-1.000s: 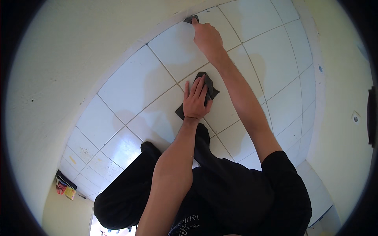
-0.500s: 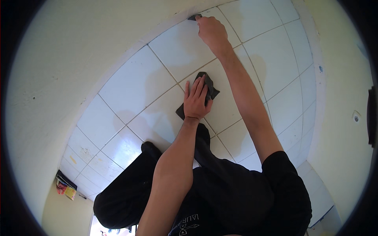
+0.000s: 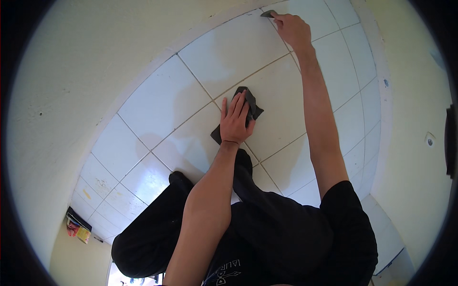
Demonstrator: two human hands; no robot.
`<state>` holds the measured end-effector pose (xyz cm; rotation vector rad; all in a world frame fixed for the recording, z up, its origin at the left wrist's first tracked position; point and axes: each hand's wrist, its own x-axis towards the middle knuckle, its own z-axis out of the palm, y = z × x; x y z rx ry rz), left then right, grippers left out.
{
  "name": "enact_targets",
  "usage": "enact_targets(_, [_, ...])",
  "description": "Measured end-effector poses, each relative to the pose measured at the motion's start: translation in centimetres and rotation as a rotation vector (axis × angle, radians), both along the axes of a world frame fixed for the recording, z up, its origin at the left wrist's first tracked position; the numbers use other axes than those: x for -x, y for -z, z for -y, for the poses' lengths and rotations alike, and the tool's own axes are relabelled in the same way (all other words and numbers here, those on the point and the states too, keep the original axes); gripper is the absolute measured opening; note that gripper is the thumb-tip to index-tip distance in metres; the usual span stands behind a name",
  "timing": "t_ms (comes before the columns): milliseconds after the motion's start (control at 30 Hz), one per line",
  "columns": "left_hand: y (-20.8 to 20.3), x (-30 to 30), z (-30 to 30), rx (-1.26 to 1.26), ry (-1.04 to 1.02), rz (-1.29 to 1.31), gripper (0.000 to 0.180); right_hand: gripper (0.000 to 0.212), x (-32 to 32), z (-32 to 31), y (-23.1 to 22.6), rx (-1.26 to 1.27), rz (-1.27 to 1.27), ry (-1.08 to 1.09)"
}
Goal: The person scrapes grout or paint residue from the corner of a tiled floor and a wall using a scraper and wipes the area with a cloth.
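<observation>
My left hand (image 3: 234,121) lies flat with its fingers stretched over a folded black cloth (image 3: 257,112) on the white floor tiles. Part of the cloth is hidden under the palm. Farther off and to the right, my right hand (image 3: 293,31) is closed round a small, flat, dark grey scraper (image 3: 268,14). Its thin, pointed end shows at the tiles close to the foot of the far wall; the handle is hidden in my fingers.
A pale wall (image 3: 90,62) with a low skirting curves along the far and left side. Another wall (image 3: 415,95) stands to the right. Small colourful items (image 3: 78,228) lie at the lower left. My knees and feet in black are close behind the cloth.
My right hand has moved right along the far wall with the scraper, which now shows more of its flat face. My left hand stays on the cloth.
</observation>
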<state>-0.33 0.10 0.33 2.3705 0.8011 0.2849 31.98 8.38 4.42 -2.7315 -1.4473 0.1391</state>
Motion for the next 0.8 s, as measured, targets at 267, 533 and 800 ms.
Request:
enact_targets(267, [0.2,0.2,0.0,0.001,-0.003,0.015,0.047,0.03,3.8,-0.9,2.2,-0.134,-0.147,-0.126])
enact_targets(533, [0.1,0.4,-0.1,0.014,-0.009,0.012,0.047,0.031,0.2,-1.1,0.5,-0.066,-0.074,-0.008])
enact_targets(800, [-0.1,0.2,-0.1,0.015,-0.017,0.063,0.041,0.026,1.3,-1.5,-0.2,0.012,-0.143,0.018])
